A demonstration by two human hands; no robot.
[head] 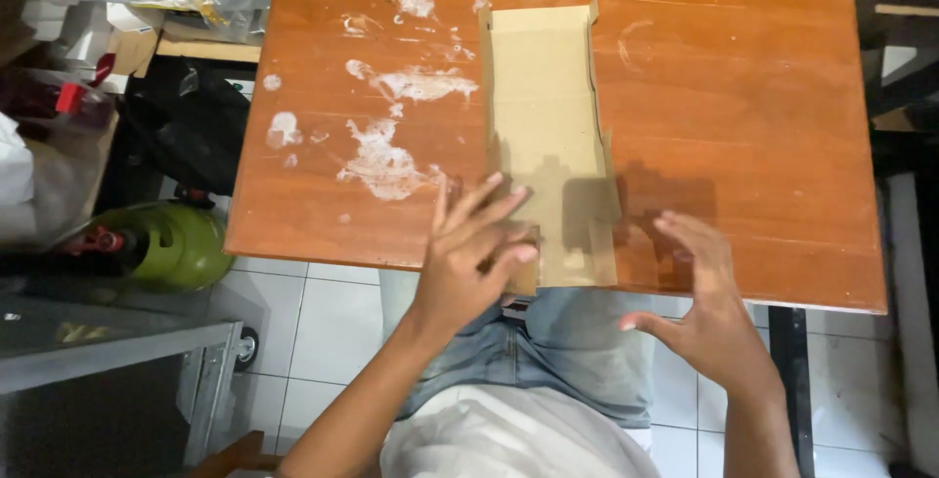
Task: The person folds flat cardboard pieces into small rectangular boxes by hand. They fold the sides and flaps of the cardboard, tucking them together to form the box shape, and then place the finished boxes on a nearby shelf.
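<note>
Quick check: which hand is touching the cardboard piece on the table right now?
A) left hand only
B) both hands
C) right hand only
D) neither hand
A: the left hand lies spread on the near end of the flat cardboard piece, while the right hand is open beside it, apart from it.

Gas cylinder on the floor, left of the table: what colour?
The gas cylinder is light green with a red valve, seen in the head view.

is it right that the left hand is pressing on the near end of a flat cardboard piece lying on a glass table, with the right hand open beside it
Not quite: the table is orange-brown wood with white smears, not glass. The head view shows it. The rest holds: the left hand presses the near end of the flat cardboard piece, and the right hand is open beside it.
</note>
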